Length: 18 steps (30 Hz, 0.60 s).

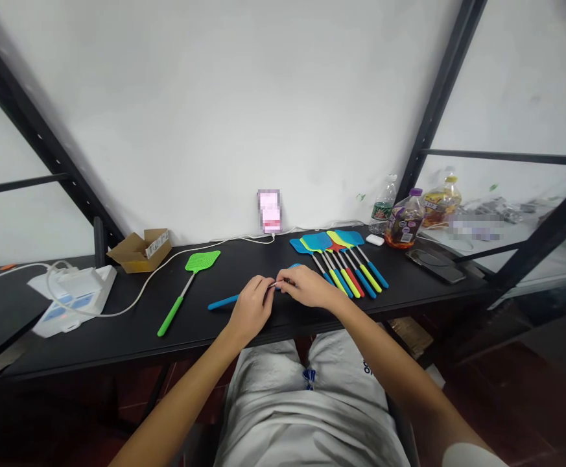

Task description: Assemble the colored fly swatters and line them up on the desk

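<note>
Where black tabletop (244,259) meets white wall (214,117), fly swatters (341,259) lie fanned.

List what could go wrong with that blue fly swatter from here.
The left hand and right hand grip the thin metal shaft of the blue fly swatter close together, so it could bend or nip fingers. Its blue head lies near the fanned swatters and could knock them askew.

On the black table (244,259) there were a cardboard box (139,251), a white charger (71,292), two bottles (404,220) and a phone (436,266).
</note>
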Motion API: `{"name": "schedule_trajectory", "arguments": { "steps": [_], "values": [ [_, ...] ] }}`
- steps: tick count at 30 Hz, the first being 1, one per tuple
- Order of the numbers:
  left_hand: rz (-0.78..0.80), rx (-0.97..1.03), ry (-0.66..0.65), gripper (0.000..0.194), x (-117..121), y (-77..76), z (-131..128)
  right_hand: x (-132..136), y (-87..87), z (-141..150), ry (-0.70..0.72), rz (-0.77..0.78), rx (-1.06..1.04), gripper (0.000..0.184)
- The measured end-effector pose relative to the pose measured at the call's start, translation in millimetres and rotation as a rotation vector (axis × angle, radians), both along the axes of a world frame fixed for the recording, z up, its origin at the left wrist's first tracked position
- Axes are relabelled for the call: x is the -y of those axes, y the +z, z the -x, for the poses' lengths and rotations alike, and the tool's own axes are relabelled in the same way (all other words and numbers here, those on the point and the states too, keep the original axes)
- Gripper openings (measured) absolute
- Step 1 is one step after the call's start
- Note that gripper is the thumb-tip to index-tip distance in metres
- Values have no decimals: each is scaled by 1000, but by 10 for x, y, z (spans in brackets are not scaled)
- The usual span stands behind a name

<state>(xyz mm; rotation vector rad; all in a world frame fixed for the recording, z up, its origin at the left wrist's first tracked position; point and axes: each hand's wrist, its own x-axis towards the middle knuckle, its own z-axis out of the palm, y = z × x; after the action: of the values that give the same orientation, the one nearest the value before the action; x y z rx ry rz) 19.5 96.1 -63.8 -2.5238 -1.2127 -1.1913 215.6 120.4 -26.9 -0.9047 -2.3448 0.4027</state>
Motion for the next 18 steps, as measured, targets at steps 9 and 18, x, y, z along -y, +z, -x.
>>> {"name": "schedule_trajectory", "arguments": {
  "steps": [9, 18],
  "values": [
    [-38, -115, 100, 14, -2, -27, 5, 21, 256, -426, -16, 105, 12, 39],
    [4, -112, 82, 17, 7, -8, 5, 149, 575, -891, -170, 91, -15, 42]
  ]
}}
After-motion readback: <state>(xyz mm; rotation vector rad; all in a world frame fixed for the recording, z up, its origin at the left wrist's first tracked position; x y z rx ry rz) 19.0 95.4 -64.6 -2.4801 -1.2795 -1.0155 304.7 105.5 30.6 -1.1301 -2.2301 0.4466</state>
